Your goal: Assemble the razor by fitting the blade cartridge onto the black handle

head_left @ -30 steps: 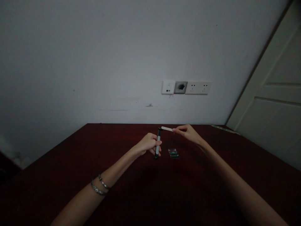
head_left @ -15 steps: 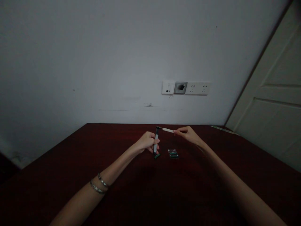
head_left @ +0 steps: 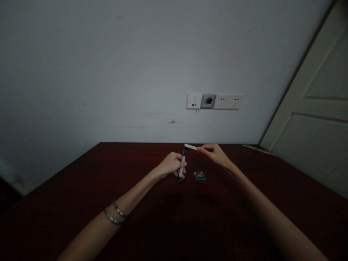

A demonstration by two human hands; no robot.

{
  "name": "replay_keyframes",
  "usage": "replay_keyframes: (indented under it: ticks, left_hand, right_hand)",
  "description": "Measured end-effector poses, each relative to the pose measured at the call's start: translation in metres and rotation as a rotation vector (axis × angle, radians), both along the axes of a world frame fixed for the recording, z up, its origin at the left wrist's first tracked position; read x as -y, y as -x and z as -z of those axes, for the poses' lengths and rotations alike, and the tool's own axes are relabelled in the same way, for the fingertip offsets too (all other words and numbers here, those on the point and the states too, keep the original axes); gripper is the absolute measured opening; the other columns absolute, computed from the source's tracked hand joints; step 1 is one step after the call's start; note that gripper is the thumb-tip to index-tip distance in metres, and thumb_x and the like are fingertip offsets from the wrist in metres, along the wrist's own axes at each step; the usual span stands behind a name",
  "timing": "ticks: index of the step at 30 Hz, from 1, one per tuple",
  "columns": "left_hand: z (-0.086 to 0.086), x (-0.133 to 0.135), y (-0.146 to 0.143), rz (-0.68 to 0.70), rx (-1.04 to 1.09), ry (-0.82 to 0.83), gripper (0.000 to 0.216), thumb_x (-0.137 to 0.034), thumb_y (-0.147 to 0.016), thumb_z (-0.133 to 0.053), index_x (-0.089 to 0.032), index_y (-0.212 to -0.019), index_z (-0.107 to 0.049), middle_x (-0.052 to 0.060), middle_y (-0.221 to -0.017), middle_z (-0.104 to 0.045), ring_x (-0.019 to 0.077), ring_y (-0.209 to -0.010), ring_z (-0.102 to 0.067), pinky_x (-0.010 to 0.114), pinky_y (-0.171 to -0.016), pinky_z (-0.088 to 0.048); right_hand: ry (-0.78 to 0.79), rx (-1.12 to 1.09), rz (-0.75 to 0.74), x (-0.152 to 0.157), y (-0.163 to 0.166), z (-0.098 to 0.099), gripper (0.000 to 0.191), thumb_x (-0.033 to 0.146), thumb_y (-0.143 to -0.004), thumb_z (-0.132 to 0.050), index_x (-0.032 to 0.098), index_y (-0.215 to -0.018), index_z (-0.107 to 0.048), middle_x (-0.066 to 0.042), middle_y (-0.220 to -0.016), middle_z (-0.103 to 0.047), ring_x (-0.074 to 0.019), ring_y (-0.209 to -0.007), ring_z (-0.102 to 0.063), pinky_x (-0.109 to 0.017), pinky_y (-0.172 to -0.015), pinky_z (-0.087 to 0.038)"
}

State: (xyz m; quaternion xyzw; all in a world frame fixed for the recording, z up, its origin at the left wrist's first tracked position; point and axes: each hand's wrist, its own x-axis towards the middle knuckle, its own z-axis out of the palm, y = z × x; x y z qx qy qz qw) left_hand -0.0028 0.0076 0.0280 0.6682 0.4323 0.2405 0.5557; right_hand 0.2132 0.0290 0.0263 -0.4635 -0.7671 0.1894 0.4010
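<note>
Left hand (head_left: 170, 166): forearm reaches in from the lower left, low over the table (head_left: 81, 188), wrist raised. The fingers are curled round the lower half of a slim handle (head_left: 182, 163), thumb side towards the camera. Two bracelets (head_left: 115, 214) sit on the wrist.

Right hand (head_left: 214, 152): forearm reaches in from the lower right, hand a little higher and further back than the left. Thumb and fingertips pinch one end of a white strip (head_left: 191, 146). The other fingers are folded loosely behind.

Handle: narrow, dark with a white panel along its length, held nearly upright and leaning slightly right at the top. Its lower tip shows greenish and stands just above or on the table near the far middle. Which of the two cannot be told.

White strip: short, pale, flat-looking, held nearly level. Its free end meets the top of the handle, forming a corner there.

Small pack (head_left: 200, 176): clear with green contents, lying flat on the table just right of the handle's lower tip and below the right hand, untouched.

Hard to make out: the light is dim and the items are small. The joint between strip and handle is unclear, as are the head of the handle and the pack's contents. The left palm hides part of the handle. Both arms are cut off by the lower edge.
</note>
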Motion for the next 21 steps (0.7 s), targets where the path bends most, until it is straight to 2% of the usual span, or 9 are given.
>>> replay_keyframes:
  ticks: [2,4,7,9,11,15,18,21]
  left_hand:
    - [0.003,-0.004,0.001,-0.004,0.003,-0.027,0.006,-0.016,-0.079,-0.049,-0.013,-0.075,-0.048,0.002,-0.059,-0.060,0.0108,-0.045,-0.059,0.019,-0.044,-0.044]
    - [0.006,-0.010,0.004,-0.009,0.015,-0.119,0.002,-0.014,-0.079,-0.049,-0.013,-0.077,-0.049,0.002,-0.061,-0.059,0.0108,-0.049,-0.059,0.021,-0.049,-0.046]
    - [0.010,-0.020,0.012,-0.026,0.033,-0.437,0.003,-0.011,-0.076,-0.052,-0.013,-0.078,-0.054,0.002,-0.070,-0.061,0.0118,-0.066,-0.061,0.024,-0.066,-0.048]
    - [0.009,-0.023,0.018,-0.030,0.018,-0.644,0.007,-0.013,-0.076,-0.052,-0.014,-0.080,-0.058,0.003,-0.080,-0.063,0.0133,-0.079,-0.059,0.027,-0.078,-0.045]
    - [0.007,-0.023,0.024,-0.024,-0.015,-0.756,0.013,-0.014,-0.078,-0.050,-0.015,-0.085,-0.061,0.004,-0.087,-0.064,0.0143,-0.086,-0.058,0.028,-0.083,-0.043]
    - [0.002,-0.020,0.028,-0.016,-0.066,-0.801,0.023,-0.009,-0.077,-0.048,-0.017,-0.093,-0.063,0.005,-0.097,-0.065,0.0146,-0.093,-0.058,0.029,-0.088,-0.042]
    - [0.000,-0.018,0.028,0.004,-0.055,-0.805,0.025,-0.009,-0.077,-0.047,-0.017,-0.093,-0.064,0.005,-0.101,-0.065,0.0142,-0.097,-0.057,0.030,-0.091,-0.041]
    - [-0.002,-0.018,0.029,-0.005,-0.044,-0.833,0.024,-0.010,-0.078,-0.047,-0.018,-0.091,-0.065,0.005,-0.102,-0.065,0.0143,-0.099,-0.057,0.030,-0.093,-0.041]
  right_hand:
    - [0.028,0.000,0.019,-0.003,-0.010,0.004,0.041,0.052,-0.076,-0.051,0.015,-0.066,-0.067,-0.003,-0.063,-0.062,-0.0164,-0.062,-0.052,-0.027,-0.059,-0.036]
    - [0.065,-0.028,0.056,-0.005,-0.021,0.005,0.042,0.053,-0.073,-0.053,0.014,-0.067,-0.068,-0.003,-0.063,-0.062,-0.0160,-0.061,-0.051,-0.026,-0.057,-0.035]
    - [0.113,-0.082,0.082,0.000,-0.031,-0.004,0.042,0.054,-0.072,-0.055,0.014,-0.066,-0.068,-0.002,-0.058,-0.058,-0.0133,-0.055,-0.047,-0.025,-0.052,-0.031]
    - [0.135,-0.072,0.028,0.008,-0.031,-0.016,0.040,0.052,-0.072,-0.056,0.015,-0.063,-0.067,0.000,-0.052,-0.054,-0.0114,-0.050,-0.043,-0.025,-0.049,-0.028]
    - [0.146,-0.029,-0.055,0.019,-0.023,-0.029,0.037,0.050,-0.072,-0.058,0.016,-0.062,-0.066,0.000,-0.051,-0.052,-0.0109,-0.049,-0.042,-0.025,-0.049,-0.028]
    - [0.152,0.042,-0.145,0.041,0.002,-0.046,0.029,0.045,-0.072,-0.060,0.018,-0.065,-0.069,-0.001,-0.057,-0.058,-0.0129,-0.055,-0.047,-0.027,-0.053,-0.033]
    - [0.158,0.061,-0.189,0.047,0.013,-0.048,0.027,0.044,-0.073,-0.059,0.020,-0.067,-0.070,-0.002,-0.061,-0.061,-0.0143,-0.058,-0.049,-0.027,-0.055,-0.036]
    - [0.148,0.080,-0.209,0.046,0.009,-0.049,0.026,0.044,-0.073,-0.060,0.021,-0.067,-0.070,-0.002,-0.063,-0.062,-0.0148,-0.060,-0.050,-0.028,-0.057,-0.037]
